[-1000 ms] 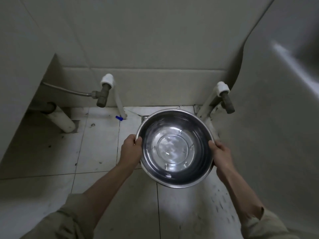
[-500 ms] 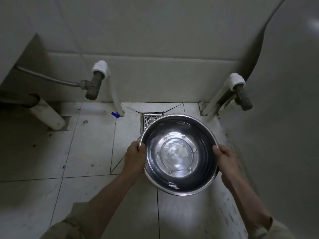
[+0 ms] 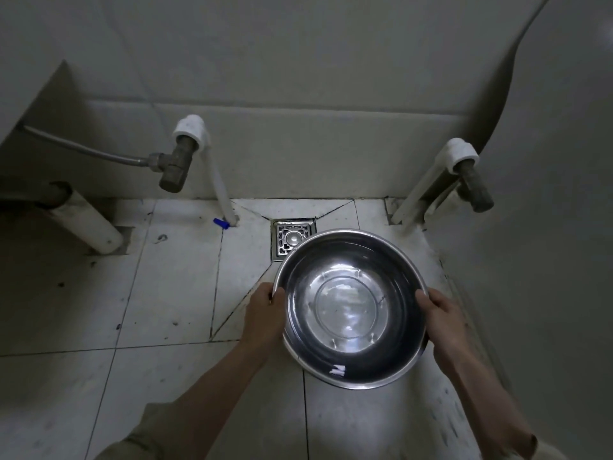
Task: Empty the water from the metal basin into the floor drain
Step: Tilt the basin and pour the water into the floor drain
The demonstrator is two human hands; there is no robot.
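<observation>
Pale floor tiles [image 3: 172, 287] surround the floor drain [image 3: 292, 240] at twelve o'clock, just beyond the far rim of the level metal basin [image 3: 351, 307], gripped at nine by the left hand [image 3: 265, 313] and three by the right hand [image 3: 441, 313].

The person wears a top of dull khaki-olive cloth. The left sleeve [image 3: 156, 433] is loose and creased and ends near the elbow, leaving the left forearm [image 3: 215, 383] and left hand [image 3: 263, 313] bare. The right sleeve [image 3: 547, 448] shows only as a paler folded cuff at the lower edge, above which the right forearm [image 3: 481, 386] and right hand [image 3: 441, 317] are bare.
</observation>
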